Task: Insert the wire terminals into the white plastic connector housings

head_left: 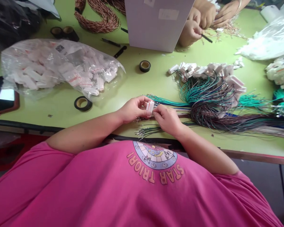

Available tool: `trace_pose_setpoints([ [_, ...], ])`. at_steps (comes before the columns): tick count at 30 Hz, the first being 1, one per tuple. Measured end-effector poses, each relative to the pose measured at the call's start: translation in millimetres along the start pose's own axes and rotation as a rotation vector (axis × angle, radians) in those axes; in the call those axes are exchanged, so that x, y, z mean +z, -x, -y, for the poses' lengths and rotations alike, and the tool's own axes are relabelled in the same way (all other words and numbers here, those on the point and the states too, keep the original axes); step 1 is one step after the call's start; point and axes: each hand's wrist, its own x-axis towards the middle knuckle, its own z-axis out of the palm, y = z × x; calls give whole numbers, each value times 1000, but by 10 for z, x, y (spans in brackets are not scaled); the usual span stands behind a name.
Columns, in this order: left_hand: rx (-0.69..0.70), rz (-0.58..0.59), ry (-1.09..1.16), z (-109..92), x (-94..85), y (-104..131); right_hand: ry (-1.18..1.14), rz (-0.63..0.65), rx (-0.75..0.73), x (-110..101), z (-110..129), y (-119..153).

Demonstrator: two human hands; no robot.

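Note:
Between the thumb and fingers of my left hand [134, 109] is a white plastic connector housing [150, 106] with a red line on it. My right hand [167, 118] is closed in a pinch at the housing's right side; what its fingertips hold is too small to make out. Beneath and beside both hands lie loose wires [172, 102] in green, blue, white and brown, with metal terminals at their ends. To the right is a large bundle of wires [206, 107], with white connector housings [200, 70] at its far end.
A clear bag of white housings [61, 67] lies at the left, near a phone [2, 96]. Rolls of black tape [83, 103] sit on the green table [118, 91]. A tall box [156, 25] stands at the back, with other people's hands [203, 17] beside it.

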Motion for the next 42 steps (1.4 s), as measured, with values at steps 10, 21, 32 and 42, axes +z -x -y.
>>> trace_pose_setpoints([
  [10,9,-4,-9,11,26,9,-24,31,18,1,8,-47],
  [21,33,22,-238,-186,-83,51,206,262,-239,-274,-253,-91],
  [32,10,55,-160,-224,-65,101,193,252,-191,-253,-224,-88],
  [42,-13,88,-100,-214,-48,111,33,155,26,-643,-338,-120],
])
